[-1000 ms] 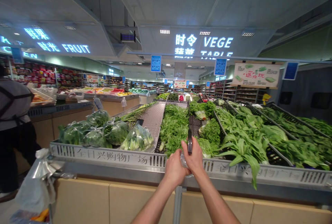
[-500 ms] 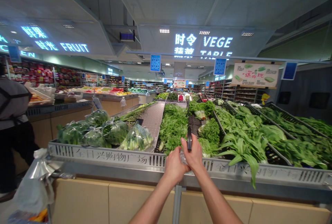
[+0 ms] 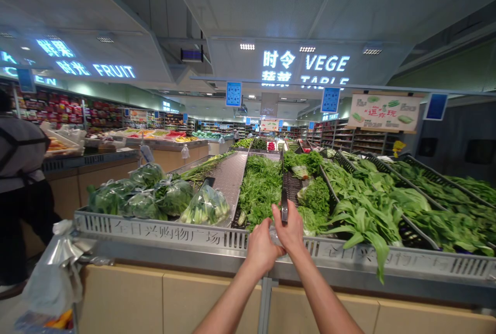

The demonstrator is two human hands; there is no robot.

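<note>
My hands are close together over the front rail of the vegetable stand. My right hand (image 3: 290, 225) is closed round a narrow, dark, upright object (image 3: 284, 206) whose kind I cannot make out. Just beside it, my left hand (image 3: 263, 246) is curled, with its fingertips hidden behind the hand. Something pale and see-through (image 3: 274, 234) shows between the two hands, perhaps clear plastic. Beyond them lie feathery leafy greens (image 3: 260, 184) on the left and curly lettuce (image 3: 315, 194) in a black crate on the right.
Bagged greens (image 3: 143, 194) and a bagged bunch with pale stems (image 3: 205, 205) lie to the left. Long-leaved greens (image 3: 368, 215) hang over the grey front rail (image 3: 163, 231) on the right. A plastic bag (image 3: 54, 267) hangs at the left corner, near a person (image 3: 23, 153).
The view has shifted very slightly. Both hands keep almost the same place and grip, and the vegetables have not moved.
</note>
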